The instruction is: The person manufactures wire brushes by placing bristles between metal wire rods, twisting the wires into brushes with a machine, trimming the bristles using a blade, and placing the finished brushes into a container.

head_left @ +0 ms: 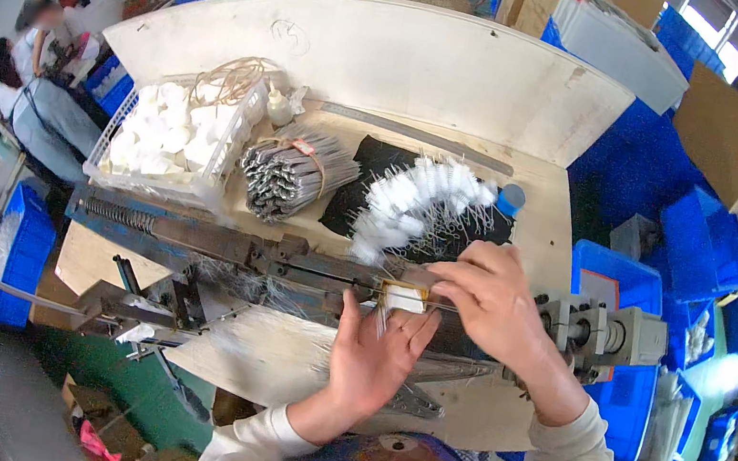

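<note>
My left hand (pixel 368 358) is spread, palm up, beside the white piece (pixel 404 300) at the middle of the metal machine (pixel 222 243). My right hand (pixel 500 301) curls near its right edge; I cannot tell whether it pinches anything. White-bristled brushes (pixel 423 196) lie beyond.

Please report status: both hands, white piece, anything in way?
Left hand open, below white piece. Right hand beside it, grip unclear. Piece between hands, at machine. White brushes behind, not blocking.

Circled handwritten mark (pixel 290 36) on backboard (pixel 413 72)
</note>
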`<state>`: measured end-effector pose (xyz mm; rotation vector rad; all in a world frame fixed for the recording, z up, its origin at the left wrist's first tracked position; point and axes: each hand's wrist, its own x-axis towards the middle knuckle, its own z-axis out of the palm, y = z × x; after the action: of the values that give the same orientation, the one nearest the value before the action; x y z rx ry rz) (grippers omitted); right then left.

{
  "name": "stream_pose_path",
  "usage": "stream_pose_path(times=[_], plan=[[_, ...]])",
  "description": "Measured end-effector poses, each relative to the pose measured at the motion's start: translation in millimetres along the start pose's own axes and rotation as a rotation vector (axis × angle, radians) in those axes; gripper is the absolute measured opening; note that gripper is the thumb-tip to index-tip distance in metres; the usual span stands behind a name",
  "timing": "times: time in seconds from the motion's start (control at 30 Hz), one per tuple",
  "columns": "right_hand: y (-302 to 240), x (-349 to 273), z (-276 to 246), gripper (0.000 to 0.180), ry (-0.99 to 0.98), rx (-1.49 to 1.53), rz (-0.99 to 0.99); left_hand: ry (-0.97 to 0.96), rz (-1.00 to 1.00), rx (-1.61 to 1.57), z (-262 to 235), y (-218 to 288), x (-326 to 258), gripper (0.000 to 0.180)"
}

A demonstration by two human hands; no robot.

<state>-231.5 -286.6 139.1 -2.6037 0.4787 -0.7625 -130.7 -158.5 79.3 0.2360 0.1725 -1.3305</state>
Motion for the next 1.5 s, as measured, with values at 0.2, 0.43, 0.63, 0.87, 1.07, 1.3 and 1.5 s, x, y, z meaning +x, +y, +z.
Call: stream_pose_path(times=[0.2,0.43,0.63,0.87,1.07,1.3,1.5], plan=[[4,1,-8,0.016,-0.172,-0.070,-0.089,-0.114,-0.006,0.113,-2,3,-1,0.071],[-13,-3,-9,0.023,-0.104,-0.069,-0.206,-0.151,-0.028,0.116,-2,3,0,0.067],[2,8,6,0.024,-0.022,0.022,-0.102,-0.237,-0.008,0.016,-5,-2,-2,0.065],[10,14,5,0.020,-0.231,0.056,-0.044,-0.140,0.060,0.138,-2,3,-4,0.062],[-8,3,4,0.017,-0.205,-0.105,-0.095,-0.037,0.024,0.082,1,4,-19,0.068],[-31,0,-26,0.025,0.009,-0.073,0.172,-0.069,0.058,0.129,0,10,-9,0.066],[-46,-19,-12,0.040,-0.300,-0.373,0.179,-0.112,0.033,0.144,6,17,-6,0.069]])
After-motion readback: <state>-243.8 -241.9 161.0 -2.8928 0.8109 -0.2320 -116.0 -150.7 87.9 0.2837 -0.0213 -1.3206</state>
